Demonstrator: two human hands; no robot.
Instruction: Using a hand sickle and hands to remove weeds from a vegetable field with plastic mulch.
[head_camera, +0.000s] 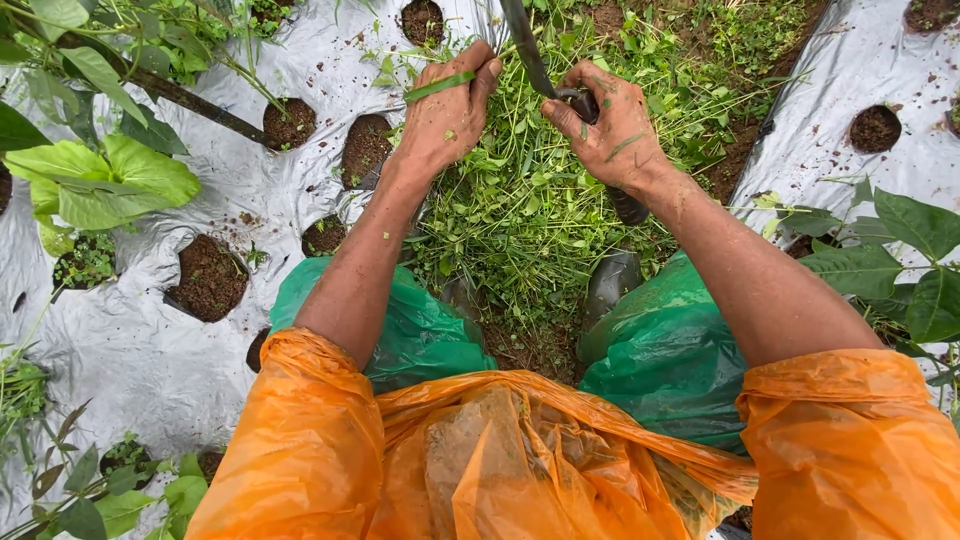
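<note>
right hand (612, 135) fingers clamped on a sickle (528, 55) handle; left hand (448, 110) fingers pinch a green leaf strip (440, 86).

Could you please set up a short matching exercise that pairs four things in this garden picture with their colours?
Things:
1. raincoat sleeves
2. trouser covers
3. mulch sheet
4. knife blade, gripped by the right hand, with the left hand beside it

Colours:
A. silver-grey
B. orange
C. dark metal
D. green

Pairs: 1-B, 2-D, 3-A, 4-C
</note>
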